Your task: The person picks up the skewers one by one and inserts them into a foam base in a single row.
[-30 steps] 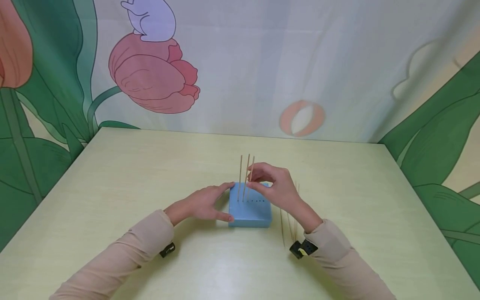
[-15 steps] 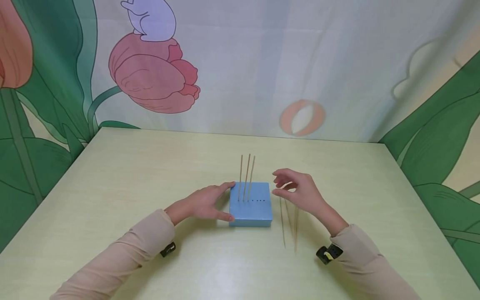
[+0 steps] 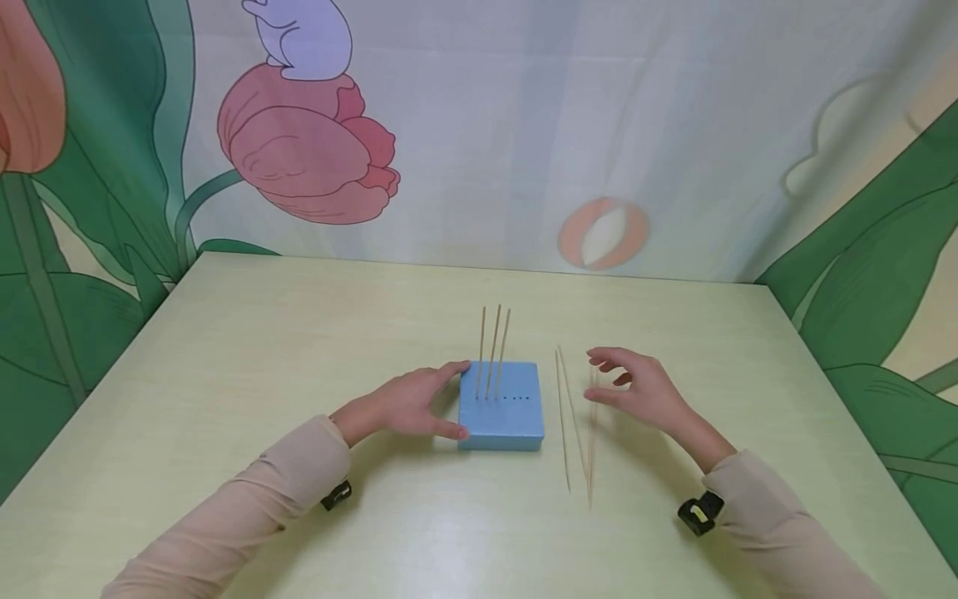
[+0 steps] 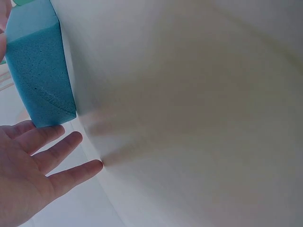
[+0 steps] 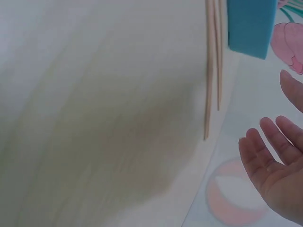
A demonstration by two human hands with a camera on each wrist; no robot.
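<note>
A blue foam block (image 3: pixel 500 423) with a row of small holes lies on the table. Three thin wooden sticks (image 3: pixel 491 358) stand in its left holes, the right one leaning slightly. My left hand (image 3: pixel 407 403) holds the block from the left, thumb at the near corner and index finger at the far one. In the left wrist view, fingertips meet the end of the block (image 4: pixel 42 80). My right hand (image 3: pixel 636 387) hovers over the loose sticks (image 3: pixel 575 424) right of the block, fingers loosely bent, nothing between them. The right wrist view shows that hand (image 5: pixel 277 170) apart from the loose sticks (image 5: pixel 209 71).
The pale wooden table (image 3: pixel 337 316) reaches back to a printed curtain (image 3: pixel 479 150) with flowers and leaves. A black wrist strap (image 3: pixel 701 512) sits under the right sleeve, another strap (image 3: pixel 337 495) under the left.
My right hand has let go of the third standing stick and moved right, away from the block to above the loose sticks. My left hand stays at the block.
</note>
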